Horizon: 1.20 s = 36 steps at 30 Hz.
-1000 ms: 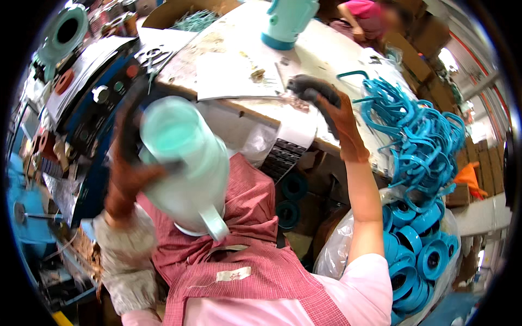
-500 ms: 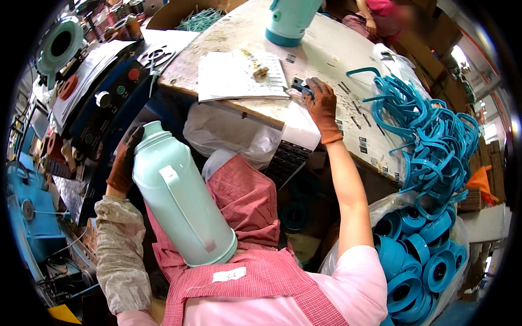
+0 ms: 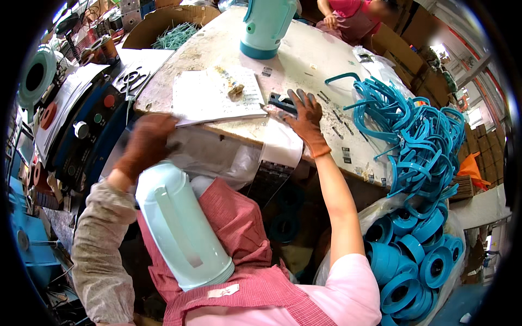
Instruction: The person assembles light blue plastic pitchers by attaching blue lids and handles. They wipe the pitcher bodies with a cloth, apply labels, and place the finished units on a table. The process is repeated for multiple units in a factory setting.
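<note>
The pale green flask shell (image 3: pixel 182 231) lay tilted across the lap (top end toward the bench), gripped there by the gloved left hand (image 3: pixel 144 146), fingers curled around it. An assembly step seemed underway; next likely needed a part. The right hand (image 3: pixel 305 117), fingers spread, pressed a dark blue piece (image 3: pixel 281 101) on the worktable (image 3: pixel 321 60).

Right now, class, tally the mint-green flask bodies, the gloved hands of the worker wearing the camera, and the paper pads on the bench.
Mint-green flask bodies: 2 (lap, bench)
Gloved hands: 2 (left hand, right hand)
Paper pads: 1
Total: 5
</note>
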Tool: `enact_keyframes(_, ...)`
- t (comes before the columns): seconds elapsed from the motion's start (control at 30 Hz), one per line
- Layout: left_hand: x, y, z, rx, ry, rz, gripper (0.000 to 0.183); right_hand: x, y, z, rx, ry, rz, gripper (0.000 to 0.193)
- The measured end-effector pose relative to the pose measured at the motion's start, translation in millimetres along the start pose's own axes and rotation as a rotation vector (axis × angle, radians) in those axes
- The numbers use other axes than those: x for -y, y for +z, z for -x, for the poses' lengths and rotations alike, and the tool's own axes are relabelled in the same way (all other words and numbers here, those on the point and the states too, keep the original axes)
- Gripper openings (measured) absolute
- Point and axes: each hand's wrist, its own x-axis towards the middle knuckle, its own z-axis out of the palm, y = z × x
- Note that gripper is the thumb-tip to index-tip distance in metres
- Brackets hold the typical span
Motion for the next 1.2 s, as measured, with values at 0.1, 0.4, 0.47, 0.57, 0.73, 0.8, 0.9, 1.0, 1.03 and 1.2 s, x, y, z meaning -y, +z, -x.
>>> enact_keyframes(0.1,-82.4,56.3,-59.2,-0.185,0.687,-0.667,0.045,-39.7,38.3,-21.2,0.388,0.237,-0.022,0.058)
enact_keyframes(0.4,-131.4,154.6,-129.6,-0.241,0.901,-0.24,0.05,-55.9,41.1,-31.4,0.445,0.144,-0.246,0.057)
enact_keyframes(0.47,-136.9,145.8,-143.6,-0.268,0.89,-0.097,0.041,-70.1,59.3,-35.3,0.303,0.114,-0.172,0.053)
enact_keyframes(0.57,-141.7,132.6,-174.5,-0.235,0.765,0.004,0.038,-94.4,77.3,-56.5,0.255,0.292,-0.118,0.053)
enact_keyframes(0.73,-128.5,142.3,-223.6,-0.231,0.619,0.026,0.033,-112.1,63.2,-86.2,0.157,0.359,-0.156,0.046)
enact_keyframes(0.8,-130.3,145.5,-229.8,-0.162,0.561,0.096,0.032,-124.4,45.4,-78.7,0.113,0.304,-0.439,0.044)
enact_keyframes(0.9,-140.1,133.2,-216.9,-0.131,0.59,0.102,0.026,-107.6,2.1,-39.5,0.179,0.399,-0.785,0.043)
enact_keyframes(1.0,-141.8,108.4,-191.7,-0.072,0.66,-0.001,0.023,-54.1,-35.2,-4.4,0.357,0.346,-0.8,0.047)
enact_keyframes(1.03,-142.2,104.7,-182.0,-0.081,0.679,-0.039,0.021,-45.9,-33.9,10.6,0.396,0.359,-0.706,0.051)
enact_keyframes(1.2,-138.6,111.1,-146.5,0.005,0.654,-0.124,0.023,-38.6,8.5,30.9,0.198,0.091,-0.236,0.058)
